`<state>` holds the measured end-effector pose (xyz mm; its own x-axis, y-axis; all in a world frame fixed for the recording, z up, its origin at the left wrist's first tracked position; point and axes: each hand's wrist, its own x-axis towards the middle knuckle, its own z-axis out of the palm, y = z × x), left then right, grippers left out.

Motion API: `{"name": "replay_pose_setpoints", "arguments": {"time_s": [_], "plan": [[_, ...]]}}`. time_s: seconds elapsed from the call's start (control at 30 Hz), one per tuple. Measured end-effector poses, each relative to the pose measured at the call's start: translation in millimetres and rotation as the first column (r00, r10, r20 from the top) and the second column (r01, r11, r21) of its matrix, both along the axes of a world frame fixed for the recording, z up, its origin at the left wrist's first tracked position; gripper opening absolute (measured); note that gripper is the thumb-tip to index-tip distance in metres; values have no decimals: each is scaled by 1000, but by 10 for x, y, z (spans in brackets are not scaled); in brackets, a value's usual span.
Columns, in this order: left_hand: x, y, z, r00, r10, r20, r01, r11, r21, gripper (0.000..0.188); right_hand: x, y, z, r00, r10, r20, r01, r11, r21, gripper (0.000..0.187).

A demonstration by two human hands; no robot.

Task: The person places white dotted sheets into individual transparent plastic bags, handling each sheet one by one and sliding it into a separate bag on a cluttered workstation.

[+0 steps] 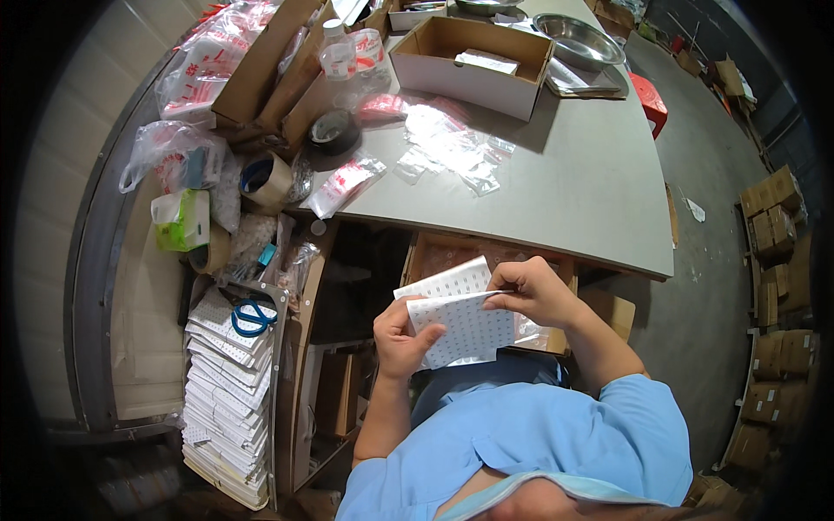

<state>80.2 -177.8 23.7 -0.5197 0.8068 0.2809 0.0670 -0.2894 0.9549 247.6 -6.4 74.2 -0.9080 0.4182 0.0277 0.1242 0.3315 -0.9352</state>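
My left hand (400,340) is closed on the left edge of white sheets (462,330) printed with rows of small marks, like label sheets, its thumb lying across the front. At the top right corner of the front sheet, my right hand (532,293) pinches the edge between thumb and fingers. Another sheet (456,280) stands up behind the front one; whether they are joined by a fold, I cannot tell. The sheets are held over my lap, before a pulled-out drawer (556,328) with clear plastic bags inside.
A tall stack of printed sheets (228,382) stands at left, with blue-handled scissors (252,319) on top. The grey table (573,182) carries small clear bags (456,139), a black tape roll (334,132), an open cardboard box (512,91) and a metal bowl (580,42).
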Motion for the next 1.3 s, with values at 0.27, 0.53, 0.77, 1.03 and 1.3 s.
{"name": "replay_pose_setpoints", "arguments": {"time_s": [0.27, 0.53, 0.77, 1.03, 1.3], "plan": [[-18, -21, 73, 999, 10, -31, -14, 991, -130, 17, 43, -13, 55, 993, 51, 110, -74, 972, 223, 14], [33, 26, 160, 972, 87, -220, -114, 987, -116, 14, 2, -53, 184, 997, 42, -67, 2, 839, 545, 18], [-9, 3, 101, 978, 117, -175, -141, 981, -131, 10, -64, 116, 277, 968, 234, 94, -252, 868, 429, 18], [32, 43, -23, 979, 196, -55, -201, 973, -117, 11, -790, 1463, -232, 958, -270, 98, 241, 941, 239, 27], [2, 27, -112, 972, 218, 87, -209, 973, -101, 12, -789, 1437, -185, 867, -433, 248, 189, 745, 640, 44]]}}
